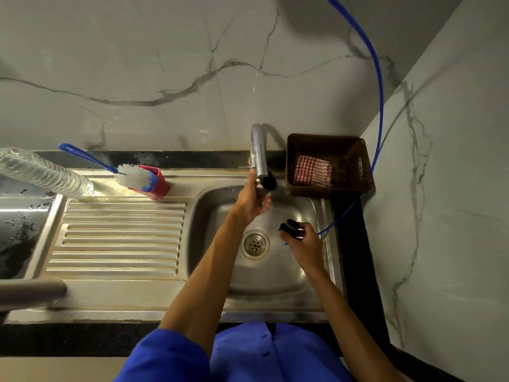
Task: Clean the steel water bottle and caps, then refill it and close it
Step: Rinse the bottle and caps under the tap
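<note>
Head view: the left hand (pixel 252 201) reaches up to the tap (pixel 259 153), fingers curled around something under the spout. The steel shape in its grip looks like the bottle (pixel 260 186), but motion blur merges it with the tap, so I cannot tell where one ends and the other begins. A dark round thing (pixel 269 181) sits at the spout's mouth, possibly a cap or the bottle's end. If it is the bottle, its long axis runs roughly up the picture, along the tap, mouth toward the spout.

The right hand (pixel 301 241) hovers over the sink (pixel 311 274), closed around a black cap (pixel 290 228) held at its rim, near the drain (pixel 255 244).

Judged from this, wet steel is stiff, smooth and slippery, and grows heavier as it fills; a full wrap around the mid-body suits it best. The cap is light, rigid and small, best pinched by its edge.

A bottle brush (pixel 132 175) leans in a red holder (pixel 154 186) on the drainboard, well apart.
</note>
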`<state>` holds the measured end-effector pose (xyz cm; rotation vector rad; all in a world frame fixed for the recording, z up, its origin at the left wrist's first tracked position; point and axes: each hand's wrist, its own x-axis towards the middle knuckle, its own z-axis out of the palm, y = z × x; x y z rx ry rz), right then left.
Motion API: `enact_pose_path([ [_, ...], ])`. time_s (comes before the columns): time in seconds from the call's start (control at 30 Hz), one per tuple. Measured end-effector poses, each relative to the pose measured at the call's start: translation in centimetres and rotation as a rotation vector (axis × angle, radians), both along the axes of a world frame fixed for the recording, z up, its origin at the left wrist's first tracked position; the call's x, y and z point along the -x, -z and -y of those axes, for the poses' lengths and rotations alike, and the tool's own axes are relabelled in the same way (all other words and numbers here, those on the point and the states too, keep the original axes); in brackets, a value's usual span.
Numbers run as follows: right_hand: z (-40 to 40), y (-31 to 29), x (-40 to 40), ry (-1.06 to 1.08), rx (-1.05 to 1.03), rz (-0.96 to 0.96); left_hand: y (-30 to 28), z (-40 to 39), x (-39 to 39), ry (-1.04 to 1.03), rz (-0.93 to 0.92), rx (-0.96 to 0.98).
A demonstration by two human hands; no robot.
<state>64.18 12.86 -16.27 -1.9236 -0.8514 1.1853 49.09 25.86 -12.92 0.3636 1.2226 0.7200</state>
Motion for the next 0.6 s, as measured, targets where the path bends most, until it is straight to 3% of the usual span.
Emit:
enact_pose_path([
  [0.07,-0.1,0.0,0.1,-0.003,0.003,-0.006,0.1,0.0,0.2,0.093,-0.122,-0.083],
  [0.2,0.0,-0.4,0.0,0.011,-0.001,-0.006,0.6,-0.5,0.7,-0.009,-0.164,-0.101],
  [0.27,-0.1,-0.5,0.0,0.008,0.001,0.002,0.8,-0.4,0.5,0.087,-0.241,-0.144],
  [0.33,-0.4,-0.5,0.2,-0.012,0.003,-0.004,0.9,0.0,0.0,0.106,-0.185,-0.152],
  [0.43,-0.3,-0.7,0.3,-0.016,-0.004,0.003,1.0,-0.1,-0.2,-0.028,0.016,-0.116],
  [0.53,0.1,-1.3,0.2,-0.017,0.004,0.043,1.7,0.0,-0.2,-0.004,-0.013,-0.168],
  [0.6,0.3,-1.7,0.0,-0.017,0.026,0.060,1.8,0.2,0.1,-0.114,-0.010,-0.130],
])
